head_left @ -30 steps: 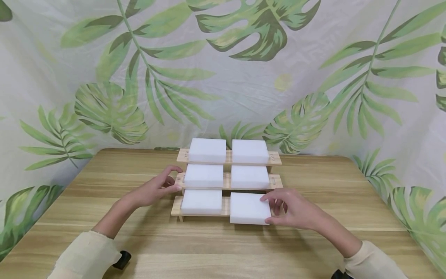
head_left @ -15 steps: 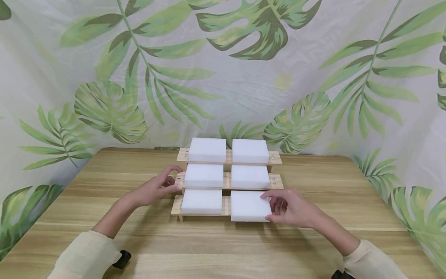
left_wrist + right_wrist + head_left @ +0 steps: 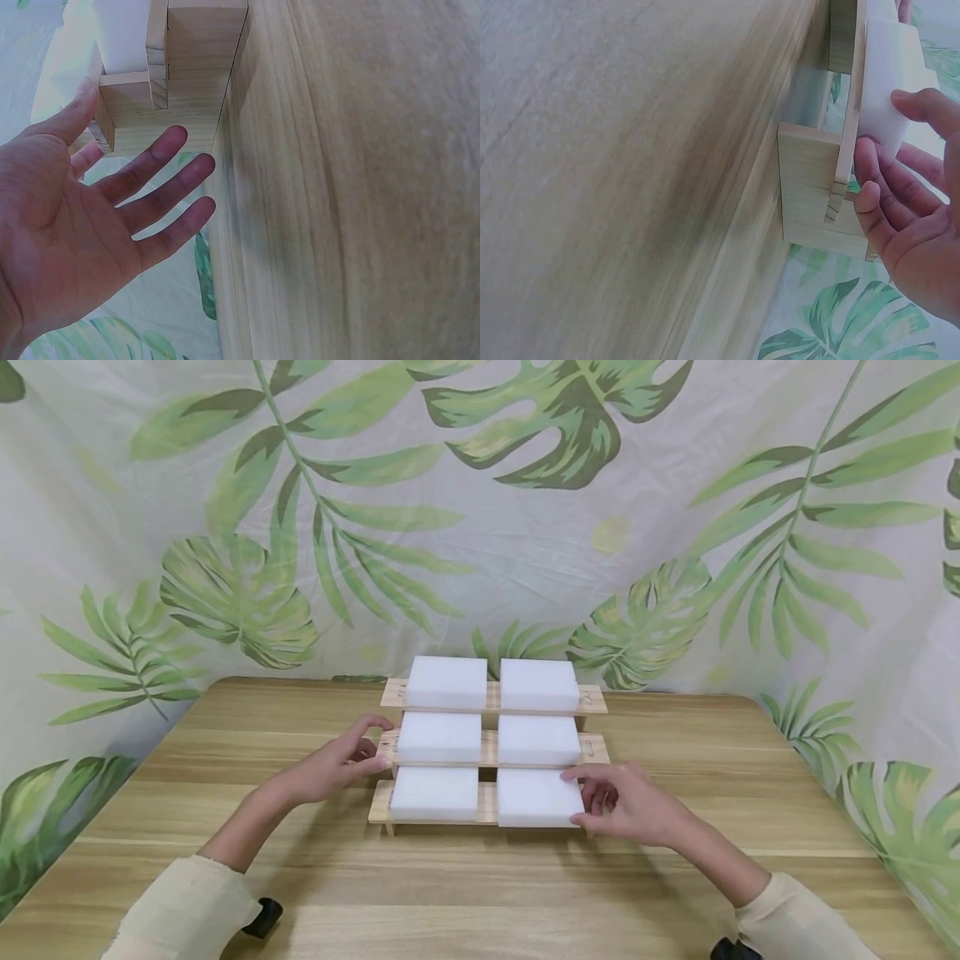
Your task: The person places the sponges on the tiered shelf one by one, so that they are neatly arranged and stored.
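Note:
A three-step wooden rack (image 3: 487,749) stands on the table, with two white foam blocks side by side on each step. My right hand (image 3: 633,802) holds the front right foam block (image 3: 536,797) by its right end, thumb at the near corner and index finger on the far side. In the right wrist view that foam block (image 3: 885,82) lies against the step board, and the other fingers curl by its end. My left hand (image 3: 330,767) pinches the left end of the middle step between thumb and index finger. The left wrist view shows its other three fingers spread below.
The wooden table (image 3: 465,893) reaches out around the rack. Behind it hangs a leaf-print cloth (image 3: 525,552). The middle blocks (image 3: 438,739) and back blocks (image 3: 538,683) rise in steps behind the front pair. Each sleeve (image 3: 187,902) has a black device at its cuff.
My right hand has pushed the front right block back, away from me, so its front edge now lies close to the step's edge. The left hand has stayed in place.

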The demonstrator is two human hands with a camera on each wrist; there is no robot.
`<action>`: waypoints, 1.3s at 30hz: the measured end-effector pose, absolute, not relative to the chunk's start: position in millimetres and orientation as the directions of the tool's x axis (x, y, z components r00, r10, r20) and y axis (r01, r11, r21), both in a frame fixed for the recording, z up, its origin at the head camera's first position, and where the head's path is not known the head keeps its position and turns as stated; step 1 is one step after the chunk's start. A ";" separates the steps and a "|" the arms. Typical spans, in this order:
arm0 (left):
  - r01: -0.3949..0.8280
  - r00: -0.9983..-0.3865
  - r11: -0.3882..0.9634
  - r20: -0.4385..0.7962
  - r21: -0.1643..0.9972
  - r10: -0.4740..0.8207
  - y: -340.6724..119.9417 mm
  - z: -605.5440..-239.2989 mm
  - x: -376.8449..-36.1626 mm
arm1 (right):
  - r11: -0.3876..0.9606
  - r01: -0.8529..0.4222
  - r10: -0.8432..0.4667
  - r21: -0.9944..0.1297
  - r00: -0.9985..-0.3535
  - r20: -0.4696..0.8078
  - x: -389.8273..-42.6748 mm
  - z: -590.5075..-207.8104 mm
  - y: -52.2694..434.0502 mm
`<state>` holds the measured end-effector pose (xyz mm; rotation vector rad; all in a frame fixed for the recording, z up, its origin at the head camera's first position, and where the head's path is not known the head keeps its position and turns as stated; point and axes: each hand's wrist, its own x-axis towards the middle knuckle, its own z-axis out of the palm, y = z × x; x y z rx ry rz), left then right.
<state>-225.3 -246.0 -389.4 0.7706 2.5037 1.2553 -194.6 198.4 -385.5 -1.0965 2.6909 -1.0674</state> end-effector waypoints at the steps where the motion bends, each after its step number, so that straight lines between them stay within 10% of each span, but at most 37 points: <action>1: 0.349 -0.834 0.496 0.023 0.795 0.551 -246.2 -389.6 -225.4 | 0.514 -0.597 -0.630 -0.616 -0.750 0.202 -194.7 -385.4 198.4; 39: 0.361 -0.834 0.500 0.033 0.788 0.550 -246.4 -390.5 -227.0 | 0.488 -0.607 -0.631 -0.628 -0.742 0.227 -198.2 -388.2 198.7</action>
